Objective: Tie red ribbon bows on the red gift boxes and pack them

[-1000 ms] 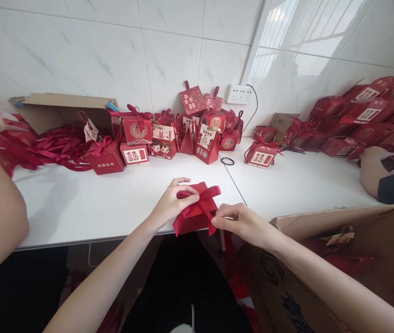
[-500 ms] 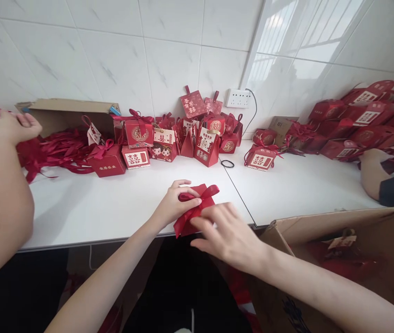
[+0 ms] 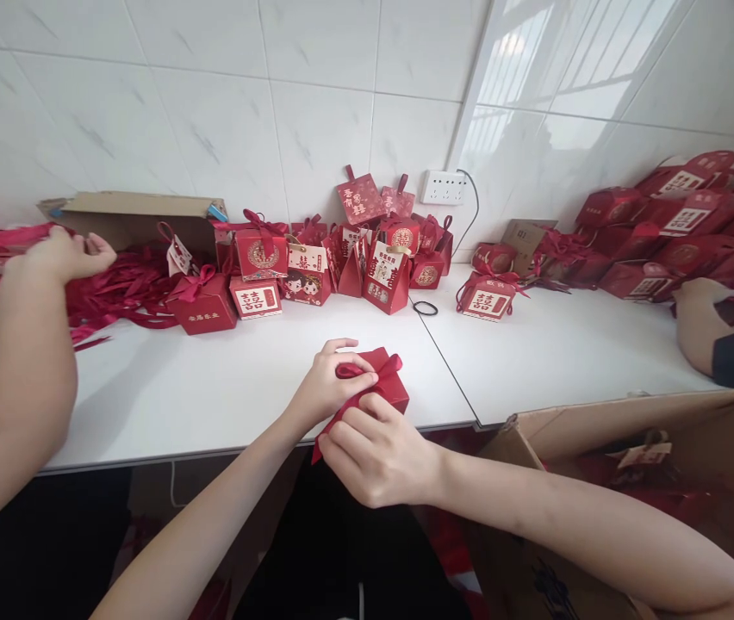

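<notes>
A red gift box (image 3: 394, 394) sits at the table's front edge with a red ribbon (image 3: 390, 365) looped in a bow on its top. My left hand (image 3: 332, 379) comes from the left and pinches the bow's left loop and its middle. Closed around the ribbon, my right hand (image 3: 376, 448) is at the box's near side, below the left hand. One ribbon tail hangs past the table edge to the left of the right hand. The two hands cover much of the box's left and near sides.
Finished-looking red boxes (image 3: 258, 297) stand along the tiled wall. Loose ribbons (image 3: 121, 280) lie by a cardboard box (image 3: 134, 205) at left, near another person's hand (image 3: 70, 254). More boxes (image 3: 683, 220) are piled at right by another person's arm (image 3: 699, 323). An open carton (image 3: 638, 405) stands front right.
My right hand has moved left and down and its fingers have closed on the ribbon. My left hand keeps its pinch. The person at left has moved a hand rightward with ribbon.
</notes>
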The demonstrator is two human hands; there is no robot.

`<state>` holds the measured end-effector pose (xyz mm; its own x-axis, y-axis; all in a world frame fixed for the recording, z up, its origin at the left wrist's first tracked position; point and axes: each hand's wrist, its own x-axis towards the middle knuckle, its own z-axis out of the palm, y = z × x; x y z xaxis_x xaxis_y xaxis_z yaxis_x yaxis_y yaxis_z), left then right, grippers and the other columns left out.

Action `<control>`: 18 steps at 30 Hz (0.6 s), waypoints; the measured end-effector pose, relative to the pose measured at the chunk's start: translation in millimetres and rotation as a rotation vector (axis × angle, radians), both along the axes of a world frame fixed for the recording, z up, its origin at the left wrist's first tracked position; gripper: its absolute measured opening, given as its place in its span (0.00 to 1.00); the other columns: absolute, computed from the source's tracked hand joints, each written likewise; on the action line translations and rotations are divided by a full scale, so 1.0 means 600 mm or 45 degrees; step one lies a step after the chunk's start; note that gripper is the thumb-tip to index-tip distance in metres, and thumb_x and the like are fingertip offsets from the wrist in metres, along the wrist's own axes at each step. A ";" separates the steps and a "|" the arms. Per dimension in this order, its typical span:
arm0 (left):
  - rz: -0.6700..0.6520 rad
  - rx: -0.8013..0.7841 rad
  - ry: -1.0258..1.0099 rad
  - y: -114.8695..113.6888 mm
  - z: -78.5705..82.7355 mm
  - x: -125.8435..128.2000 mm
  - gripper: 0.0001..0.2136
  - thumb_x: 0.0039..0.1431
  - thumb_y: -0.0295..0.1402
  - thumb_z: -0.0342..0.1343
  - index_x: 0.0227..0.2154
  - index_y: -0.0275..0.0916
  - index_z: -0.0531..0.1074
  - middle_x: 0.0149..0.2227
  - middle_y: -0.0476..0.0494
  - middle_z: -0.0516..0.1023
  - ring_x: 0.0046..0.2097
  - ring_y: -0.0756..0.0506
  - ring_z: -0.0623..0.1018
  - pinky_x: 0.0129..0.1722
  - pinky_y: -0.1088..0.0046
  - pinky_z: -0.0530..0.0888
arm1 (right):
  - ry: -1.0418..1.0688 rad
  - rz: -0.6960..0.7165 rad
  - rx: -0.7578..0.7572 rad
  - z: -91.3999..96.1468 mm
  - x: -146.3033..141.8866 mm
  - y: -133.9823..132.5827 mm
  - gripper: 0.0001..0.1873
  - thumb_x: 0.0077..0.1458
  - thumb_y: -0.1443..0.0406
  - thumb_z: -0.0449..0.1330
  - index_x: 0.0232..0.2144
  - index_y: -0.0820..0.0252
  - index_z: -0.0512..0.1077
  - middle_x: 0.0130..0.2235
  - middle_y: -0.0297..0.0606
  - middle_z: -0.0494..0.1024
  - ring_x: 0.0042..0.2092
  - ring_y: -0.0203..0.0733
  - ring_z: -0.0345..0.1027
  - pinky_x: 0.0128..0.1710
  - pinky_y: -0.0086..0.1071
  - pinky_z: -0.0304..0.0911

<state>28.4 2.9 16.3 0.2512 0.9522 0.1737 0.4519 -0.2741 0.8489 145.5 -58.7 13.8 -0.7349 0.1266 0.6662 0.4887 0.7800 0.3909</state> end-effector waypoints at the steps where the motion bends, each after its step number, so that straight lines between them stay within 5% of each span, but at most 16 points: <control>1: -0.012 0.013 0.001 0.002 -0.001 0.000 0.06 0.46 0.38 0.58 0.24 0.43 0.76 0.52 0.44 0.65 0.57 0.39 0.64 0.59 0.61 0.58 | -0.013 0.017 -0.008 -0.001 -0.003 -0.002 0.13 0.56 0.73 0.51 0.21 0.62 0.66 0.22 0.32 0.63 0.24 0.35 0.52 0.28 0.35 0.47; 4: -0.025 0.031 0.002 0.006 -0.004 -0.003 0.06 0.46 0.38 0.58 0.25 0.43 0.77 0.52 0.44 0.65 0.57 0.39 0.65 0.59 0.61 0.58 | -0.025 0.078 -0.062 0.007 -0.001 -0.006 0.13 0.57 0.71 0.51 0.22 0.61 0.66 0.21 0.31 0.64 0.25 0.35 0.54 0.29 0.34 0.49; 7: -0.062 0.020 -0.023 0.007 -0.004 -0.008 0.08 0.47 0.40 0.58 0.27 0.43 0.77 0.52 0.44 0.66 0.56 0.38 0.66 0.59 0.61 0.59 | 0.174 0.144 -0.314 0.033 0.030 0.003 0.12 0.59 0.61 0.50 0.28 0.61 0.68 0.26 0.35 0.70 0.30 0.37 0.62 0.34 0.35 0.57; 11: -0.138 0.021 -0.187 0.000 -0.003 -0.023 0.13 0.52 0.41 0.55 0.40 0.43 0.73 0.53 0.43 0.67 0.56 0.40 0.66 0.55 0.63 0.63 | 0.586 -0.234 -0.888 0.071 0.104 0.043 0.12 0.58 0.61 0.49 0.36 0.61 0.68 0.31 0.38 0.73 0.32 0.38 0.65 0.34 0.33 0.61; 14: -0.143 0.041 -0.271 -0.004 -0.005 -0.033 0.13 0.54 0.37 0.50 0.43 0.44 0.70 0.55 0.45 0.66 0.57 0.41 0.64 0.51 0.66 0.65 | 0.543 -0.405 -1.328 0.073 0.142 0.078 0.14 0.54 0.60 0.53 0.41 0.60 0.69 0.40 0.41 0.73 0.35 0.38 0.67 0.36 0.34 0.63; 18: 0.171 0.165 -0.136 -0.010 -0.003 -0.037 0.11 0.53 0.40 0.48 0.35 0.42 0.68 0.45 0.44 0.71 0.48 0.42 0.70 0.43 0.69 0.67 | 0.557 -0.385 -1.719 0.057 0.136 0.102 0.21 0.55 0.53 0.51 0.43 0.61 0.69 0.38 0.40 0.72 0.35 0.38 0.66 0.34 0.32 0.62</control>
<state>6.4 -2.8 14.5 0.0974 0.9439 0.3155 0.4010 -0.3274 0.8556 227.4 2.5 47.8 -0.3401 0.9373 0.0756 0.5834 0.2734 -0.7648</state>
